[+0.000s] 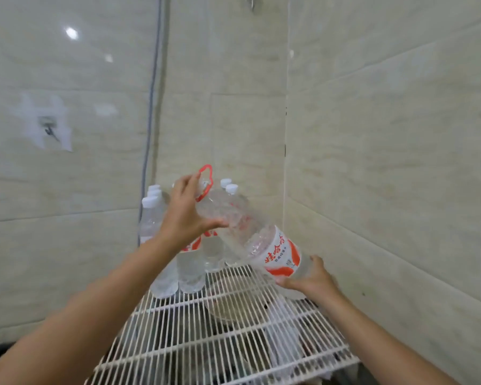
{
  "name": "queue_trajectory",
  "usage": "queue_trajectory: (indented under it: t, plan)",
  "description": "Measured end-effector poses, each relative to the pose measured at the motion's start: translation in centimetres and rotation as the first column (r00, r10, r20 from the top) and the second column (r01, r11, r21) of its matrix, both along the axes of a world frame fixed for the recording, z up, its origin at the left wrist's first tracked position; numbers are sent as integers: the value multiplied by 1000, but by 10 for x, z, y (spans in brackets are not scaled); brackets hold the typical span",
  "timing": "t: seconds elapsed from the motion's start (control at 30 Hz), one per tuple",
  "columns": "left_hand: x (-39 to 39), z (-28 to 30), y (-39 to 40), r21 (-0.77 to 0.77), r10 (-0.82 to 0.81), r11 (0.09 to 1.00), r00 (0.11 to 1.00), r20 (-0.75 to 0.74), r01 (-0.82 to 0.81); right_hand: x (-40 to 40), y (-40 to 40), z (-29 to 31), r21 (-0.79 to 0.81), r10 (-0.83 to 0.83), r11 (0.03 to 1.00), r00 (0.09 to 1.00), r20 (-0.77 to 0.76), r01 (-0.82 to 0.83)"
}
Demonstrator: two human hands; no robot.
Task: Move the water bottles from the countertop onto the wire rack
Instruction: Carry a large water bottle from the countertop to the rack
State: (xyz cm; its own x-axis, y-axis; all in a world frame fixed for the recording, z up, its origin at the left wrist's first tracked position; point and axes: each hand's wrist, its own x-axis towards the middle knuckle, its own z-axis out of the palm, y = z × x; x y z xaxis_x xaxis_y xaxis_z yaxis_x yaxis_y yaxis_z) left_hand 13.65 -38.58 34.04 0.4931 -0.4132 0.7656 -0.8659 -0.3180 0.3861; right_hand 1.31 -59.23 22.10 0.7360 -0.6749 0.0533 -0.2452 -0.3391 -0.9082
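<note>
1 large clear plastic bottle with a red handle [242,232] is held tilted above the white wire rack [206,337], clamped by the left hand [186,215] near its neck and the right hand [314,282] at its base. At least 5 small white-capped clear bottles [164,273] are stood at the rack's back.

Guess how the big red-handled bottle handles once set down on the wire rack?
Big bottle looks full, so probably heavy: left hand and right hand both carry it. Round body may roll if laid sideways. The gapped wire rack might let it wobble upright.
</note>
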Motion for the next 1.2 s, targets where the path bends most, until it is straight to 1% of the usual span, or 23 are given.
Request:
queue_trajectory:
  t: [0.07, 0.17, 0.2, 0.23, 0.27, 0.3, 0.33, 0.37, 0.4, 0.47, 0.5, 0.57, 0.6, 0.67, 0.73, 0.8, 0.87, 0.9, 0.93, 1.0, 1.1, 1.17, 1.2]
  plan:
    - [4, 7, -11, 63, -17, 998, 1000, 24, 15, 7, -2, -2, -39, 18, 999, 998, -64, -20]
    - [7, 11, -26, 152, -37, 988, 999, 35, 31, 5, -10, 1, -135, 102, 983, 980, -172, -126]
    - [8, 12, -31, 176, -43, 984, 998, 41, 35, 2, -12, 4, -193, 110, 968, 963, -246, -159]
    - [10, 15, -35, 200, -54, 979, 997, 52, 42, -1, -13, 8, -282, 64, 945, 938, -340, -167]
    - [11, 19, -40, 222, -74, 973, 995, 70, 57, -2, -16, 11, -384, -17, 911, 914, -406, -154]
    - [12, 22, -45, 243, -100, 967, 991, 89, 76, -2, -18, 13, -463, -81, 877, 913, -401, -125]
    - [12, 26, -50, 262, -126, 961, 986, 109, 94, 0, -19, 15, -508, -93, 857, 941, -326, -91]
    - [12, 29, -55, 276, -148, 955, 981, 124, 109, 3, -20, 17, -508, -47, 859, 978, -204, -65]
    - [11, 32, -61, 289, -170, 949, 976, 136, 125, 8, -19, 19, -471, 20, 881, 997, -70, -51]
    - [10, 36, -72, 317, -220, 934, 965, 144, 166, 18, -13, 20, -369, 103, 928, 986, 130, -49]
    - [10, 37, -78, 334, -240, 925, 960, 144, 181, 22, -10, 18, -336, 102, 941, 977, 188, -34]
    - [11, 38, -86, 348, -262, 918, 950, 170, 191, 31, -8, 12, -329, 54, 944, 964, 260, 36]
    - [11, 36, -88, 330, -266, 924, 945, 190, 194, 33, -7, 10, -339, 25, 938, 959, 282, 75]
    - [16, 29, -89, 242, -243, 952, 945, 218, 189, 36, -9, 5, -342, -26, 929, 947, 320, 141]
    - [25, 20, -85, 174, -150, 978, 963, 222, 113, 38, -9, 0, -324, -77, 925, 934, 350, 198]
    - [39, 9, -81, 183, 24, 981, 977, 214, -64, 40, -8, -3, -296, -128, 921, 915, 382, 253]
    - [54, -3, -75, 272, 220, 919, 943, 250, -287, 43, -8, -6, -253, -189, 916, 892, 411, 311]
    - [59, -9, -72, 311, 286, 876, 916, 281, -368, 45, -9, -7, -230, -221, 912, 879, 421, 340]
    - [63, -15, -68, 331, 324, 844, 893, 313, -422, 48, -11, -7, -212, -250, 906, 867, 431, 367]
    - [70, -25, -61, 331, 350, 812, 855, 382, -481, 58, -14, -5, -199, -287, 891, 847, 447, 407]
    - [74, -38, -50, 346, 398, 737, 786, 472, -581, 78, -18, -3, -207, -309, 880, 846, 434, 428]
    - [79, -48, -46, 355, 443, 688, 754, 486, -633, 94, -21, 0, -206, -316, 878, 846, 430, 432]
    - [79, -51, -44, 363, 454, 678, 753, 477, -639, 103, -22, 2, -205, -324, 875, 845, 426, 439]
